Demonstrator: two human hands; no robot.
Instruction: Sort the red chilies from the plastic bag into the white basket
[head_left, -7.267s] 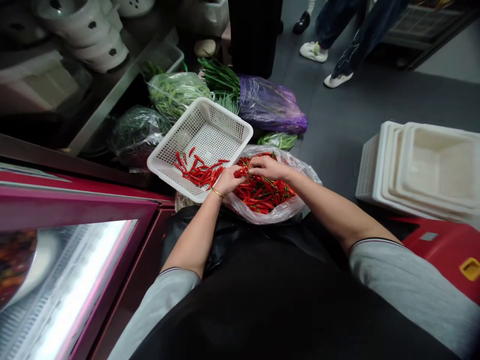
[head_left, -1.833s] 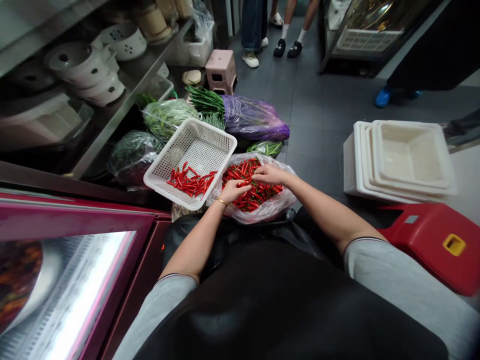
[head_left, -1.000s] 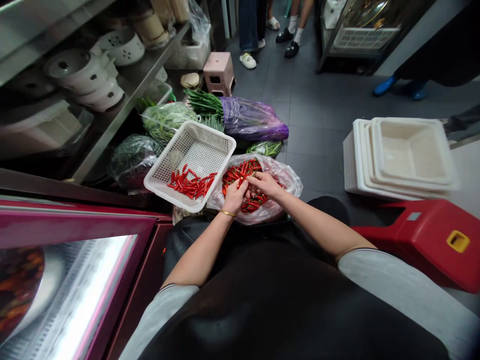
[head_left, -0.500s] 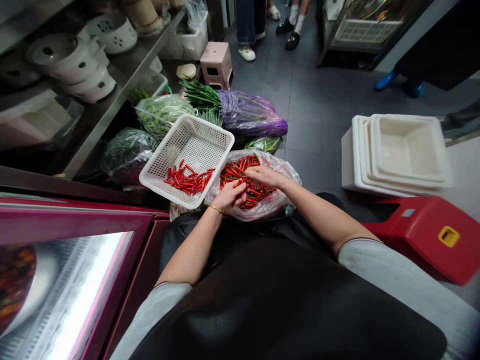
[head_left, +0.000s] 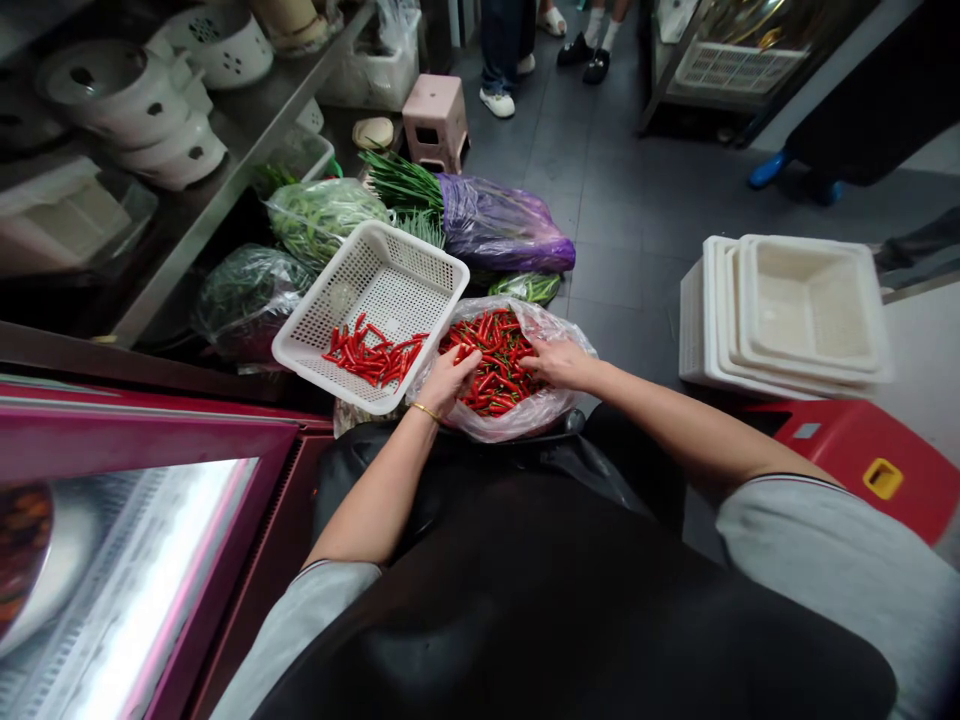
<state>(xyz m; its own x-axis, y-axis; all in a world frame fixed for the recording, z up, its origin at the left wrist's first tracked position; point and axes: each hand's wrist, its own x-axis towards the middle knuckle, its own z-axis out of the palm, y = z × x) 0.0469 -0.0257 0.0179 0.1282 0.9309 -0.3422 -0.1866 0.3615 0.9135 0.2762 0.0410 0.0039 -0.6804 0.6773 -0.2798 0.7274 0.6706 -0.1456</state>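
A clear plastic bag (head_left: 517, 425) full of red chilli peppers (head_left: 491, 365) with green stems sits open in front of me. My left hand (head_left: 452, 380) is at the bag's left side, its fingers curled around red chilli peppers, one of which shows by the thumb. On the right side of the bag, my right hand (head_left: 561, 362) reaches into the pile. Its fingers are slightly apart and touch the peppers; the fingertips are partly hidden. Left of the bag, a white perforated basket (head_left: 300, 350) stands tilted, with red chilli peppers lying in its lower part.
Bagged greens (head_left: 326, 225) and a purple bag (head_left: 502, 225) of green stalks lie beyond the basket. White tubs (head_left: 814, 300) are stacked at right, near a red stool (head_left: 847, 450). A pink stool (head_left: 435, 120) and people's feet are farther off. A glass-topped case (head_left: 150, 560) borders the left.
My right hand has moved right, away from my left hand, and down into the peppers. My left hand has shifted slightly left and up.
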